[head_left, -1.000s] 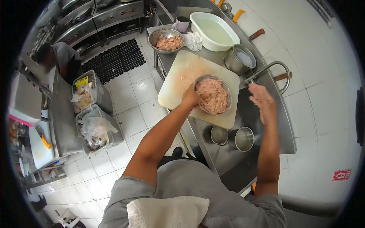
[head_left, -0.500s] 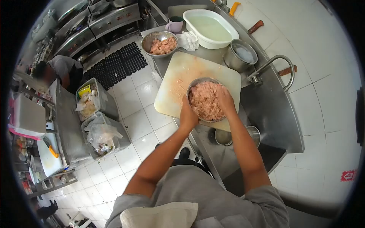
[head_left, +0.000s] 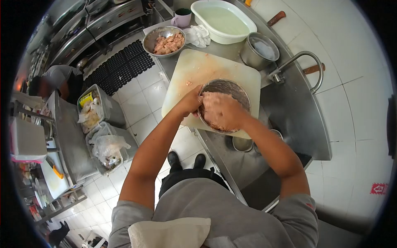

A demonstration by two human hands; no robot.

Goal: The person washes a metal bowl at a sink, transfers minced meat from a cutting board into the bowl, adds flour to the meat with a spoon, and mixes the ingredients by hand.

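Observation:
A steel bowl (head_left: 244,89) of ground meat (head_left: 217,124) rests on a white cutting board (head_left: 180,82). My left hand (head_left: 191,102) is closed on the left side of its rim. Inside the bowl, my right hand (head_left: 229,111) presses into the meat; motion blur and meat smear its fingers, so I cannot tell how far they are closed. Part of the bowl's far inner wall shows, with a film of meat on it. Small meat scraps and pinkish stains lie on the board's left part.
Beyond the board are another steel bowl (head_left: 145,43) with meat, a white cloth (head_left: 197,36), a purple mug (head_left: 181,18), a white tub (head_left: 225,39) of cloudy water and a steel pot (head_left: 250,56). The faucet (head_left: 308,53) overhangs the right. A person (head_left: 64,76) bends over at left.
My right hand has moved from the bowl's right side in over the meat. The left hand has shifted up along the rim. The meat has been drawn away from the far wall.

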